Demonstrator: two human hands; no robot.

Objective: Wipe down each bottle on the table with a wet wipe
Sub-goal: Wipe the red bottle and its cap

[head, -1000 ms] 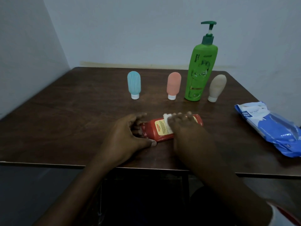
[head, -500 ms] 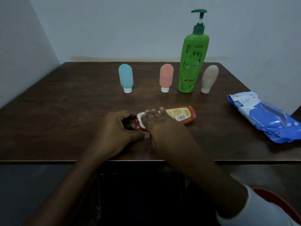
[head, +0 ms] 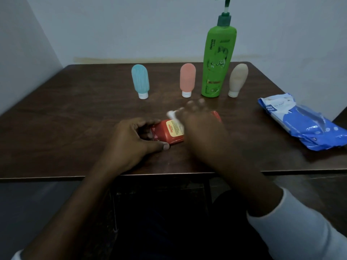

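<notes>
A red bottle (head: 169, 131) with a yellow label lies on its side near the table's front edge. My left hand (head: 135, 139) grips its cap end, thumb in front and fingers curled behind. My right hand (head: 199, 124) lies over the bottle's right half and presses a white wet wipe (head: 173, 116) onto it; the hand is motion-blurred. Behind stand a blue tube (head: 140, 80), a pink tube (head: 187, 79), a tall green pump bottle (head: 217, 61) and a beige tube (head: 237, 79), all upright in a row.
A blue wet-wipe pack (head: 300, 121) lies at the table's right side. The dark wooden table (head: 75, 113) sits in a corner, with walls behind and to the left. Its front edge runs just below my hands.
My right hand with the wipe has slid from the bottle's cap end to its right half, uncovering the yellow label. My left hand keeps its grip on the cap end.
</notes>
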